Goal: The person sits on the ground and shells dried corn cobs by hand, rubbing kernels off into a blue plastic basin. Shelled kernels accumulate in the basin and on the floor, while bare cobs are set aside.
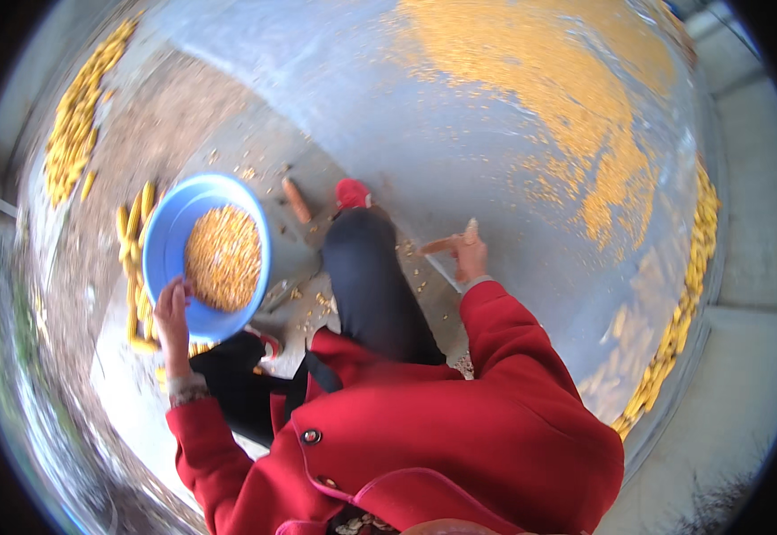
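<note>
My left hand (pixel 173 306) is at the near left rim of a blue plastic bucket (pixel 164 200), its fingers bent over the edge. Blur hides whether those fingers grip the rim or hold anything. Loose yellow corn kernels (pixel 224 257) fill part of the tilted-looking bucket. Out to the right, over the floor, my right hand (pixel 471 257) is closed around a reddish, bare-looking corn cob (pixel 437 246). A paler piece, perhaps another cob (pixel 472 226), sticks up from the same hand.
Ears of corn (pixel 133 227) lie left of the bucket. A reddish cob (pixel 296 200) rests on the floor beyond my knee. Kernels (pixel 549 87) spread across the upper right floor. More ears line the wall (pixel 683 307) and form a pile (pixel 74 127) far left.
</note>
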Available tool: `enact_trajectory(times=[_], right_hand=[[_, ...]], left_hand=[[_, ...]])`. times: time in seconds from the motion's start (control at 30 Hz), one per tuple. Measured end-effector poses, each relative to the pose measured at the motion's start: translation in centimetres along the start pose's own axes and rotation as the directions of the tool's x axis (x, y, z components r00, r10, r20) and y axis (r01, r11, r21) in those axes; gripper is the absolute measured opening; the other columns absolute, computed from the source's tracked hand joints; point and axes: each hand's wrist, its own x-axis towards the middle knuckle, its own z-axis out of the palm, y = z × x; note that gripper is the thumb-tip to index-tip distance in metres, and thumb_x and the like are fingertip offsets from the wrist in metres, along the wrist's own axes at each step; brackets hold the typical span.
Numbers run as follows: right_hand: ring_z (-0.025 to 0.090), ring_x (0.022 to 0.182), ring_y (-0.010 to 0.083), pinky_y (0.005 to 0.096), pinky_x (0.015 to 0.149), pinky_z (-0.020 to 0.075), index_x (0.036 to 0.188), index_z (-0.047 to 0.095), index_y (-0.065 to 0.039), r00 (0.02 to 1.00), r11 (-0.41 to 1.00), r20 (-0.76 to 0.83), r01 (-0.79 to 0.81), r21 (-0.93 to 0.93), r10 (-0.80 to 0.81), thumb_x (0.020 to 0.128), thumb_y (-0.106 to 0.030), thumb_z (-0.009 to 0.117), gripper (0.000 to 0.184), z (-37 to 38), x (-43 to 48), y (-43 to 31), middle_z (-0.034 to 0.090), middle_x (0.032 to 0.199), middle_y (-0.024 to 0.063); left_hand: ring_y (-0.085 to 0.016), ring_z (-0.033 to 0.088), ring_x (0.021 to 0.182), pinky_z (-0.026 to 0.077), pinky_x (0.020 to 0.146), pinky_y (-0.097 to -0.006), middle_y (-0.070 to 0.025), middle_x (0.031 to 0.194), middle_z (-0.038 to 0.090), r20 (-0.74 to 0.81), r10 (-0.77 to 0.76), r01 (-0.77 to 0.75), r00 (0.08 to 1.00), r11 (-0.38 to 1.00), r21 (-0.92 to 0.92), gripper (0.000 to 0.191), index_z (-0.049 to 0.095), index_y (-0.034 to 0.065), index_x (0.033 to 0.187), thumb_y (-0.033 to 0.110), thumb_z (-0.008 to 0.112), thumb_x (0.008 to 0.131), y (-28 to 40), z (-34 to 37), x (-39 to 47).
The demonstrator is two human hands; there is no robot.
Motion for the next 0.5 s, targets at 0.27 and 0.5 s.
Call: enact_trajectory(times=[0.27, 0.5], right_hand=[[0.057, 0.065, 0.0150, 0.0304, 0.058, 0.0446, 0.091, 0.064, -0.004, 0.939, 0.923, 0.216, 0.314, -0.224, -0.267, 0.082, -0.023, 0.068, 0.022, 7.7, 4.1, -8.9, 0.062, 0.074, 0.0043], [0.063, 0.086, 0.0343, 0.0429, 0.074, 0.0490, 0.100, 0.065, -0.012, 0.675, 0.569, 0.553, 0.727, -0.384, -0.489, 0.079, -0.037, 0.066, 0.033, 20.2, 1.4, -19.0, 0.067, 0.089, 0.0146]], left_hand=[[-0.014, 0.065, 0.075, 0.051, 0.067, -0.0253, -0.0088, 0.091, 0.068, -0.214, -0.169, 0.082, 0.962, 0.928, -0.362, 0.030, 0.061, 0.0016, 0.114, 0.024, 0.051, 0.097, -2.9, -0.4, -0.5], [-0.012, 0.064, 0.072, 0.051, 0.063, -0.0240, -0.0078, 0.087, 0.068, -0.247, -0.196, 0.083, 0.949, 0.911, -0.403, 0.029, 0.062, 0.0017, 0.112, 0.024, 0.052, 0.097, -2.8, -0.4, -0.3]])
